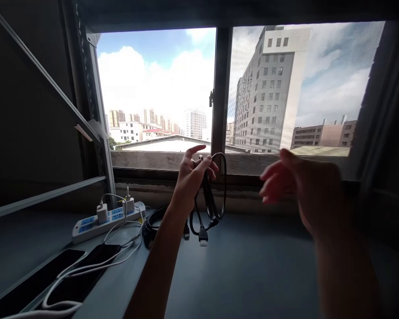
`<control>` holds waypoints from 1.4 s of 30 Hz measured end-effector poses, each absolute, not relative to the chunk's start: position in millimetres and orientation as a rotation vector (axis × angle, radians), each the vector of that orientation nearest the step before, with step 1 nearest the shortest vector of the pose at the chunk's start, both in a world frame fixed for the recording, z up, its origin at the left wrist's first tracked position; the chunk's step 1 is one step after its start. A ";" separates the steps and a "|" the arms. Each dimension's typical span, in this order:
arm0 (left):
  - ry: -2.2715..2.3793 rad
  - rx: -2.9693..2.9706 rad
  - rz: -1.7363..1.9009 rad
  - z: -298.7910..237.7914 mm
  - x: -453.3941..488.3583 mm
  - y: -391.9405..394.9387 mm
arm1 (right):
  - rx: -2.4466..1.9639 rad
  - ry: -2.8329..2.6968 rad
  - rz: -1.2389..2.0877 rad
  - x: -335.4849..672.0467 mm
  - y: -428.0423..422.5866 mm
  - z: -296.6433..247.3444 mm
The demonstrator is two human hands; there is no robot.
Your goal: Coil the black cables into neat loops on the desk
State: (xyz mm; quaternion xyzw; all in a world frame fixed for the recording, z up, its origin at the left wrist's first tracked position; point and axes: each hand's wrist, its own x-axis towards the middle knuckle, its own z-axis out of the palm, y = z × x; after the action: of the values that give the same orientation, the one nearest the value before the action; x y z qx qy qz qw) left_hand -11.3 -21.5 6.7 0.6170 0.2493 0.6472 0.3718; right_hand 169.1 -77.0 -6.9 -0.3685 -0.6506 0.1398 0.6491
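My left hand (193,177) is closed in a pinch on a looped black cable (210,195), raised in front of the window. Below the fingers the cable hangs in loops, and a black HDMI plug (203,237) dangles at its lower end. My right hand (295,186) is up at the right, apart from the cable. Its fingers are slightly curled and blurred, with no object visible in them. Behind my left forearm, a coiled black cable (150,227) lies on the grey table (252,274).
A white power strip (111,220) with two plugged-in chargers stands at the table's back left. Two dark phones (58,264) lie in front of it, with white charging cables (111,265) across them. Metal shelf bars (46,197) cross the left side. The window sill (146,159) bounds the back.
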 end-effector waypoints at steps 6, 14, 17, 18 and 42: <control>0.613 1.657 1.636 3.5 7.0 -29.7 | -0.594 -1.656 0.666 134.7 -27.0 -16.1; 0.587 1.743 1.595 -2.9 22.0 -34.0 | -0.252 -1.399 1.118 127.0 -36.0 -13.7; 0.570 1.844 1.622 -7.8 26.5 -29.7 | -0.233 -1.282 1.227 126.5 -33.4 -14.4; 0.574 1.884 1.664 -9.2 27.7 -28.2 | -0.200 -1.243 1.261 127.2 -31.9 -14.2; 0.839 2.171 2.246 4.8 -39.9 0.4 | -0.536 -1.098 0.963 235.9 -71.1 12.7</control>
State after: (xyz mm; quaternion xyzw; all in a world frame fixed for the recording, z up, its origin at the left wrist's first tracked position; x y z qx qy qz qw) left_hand -39.9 0.4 4.8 0.6704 0.2592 0.6937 -0.0464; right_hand 235.9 -71.1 12.7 -0.2416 -0.4953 0.4342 0.7126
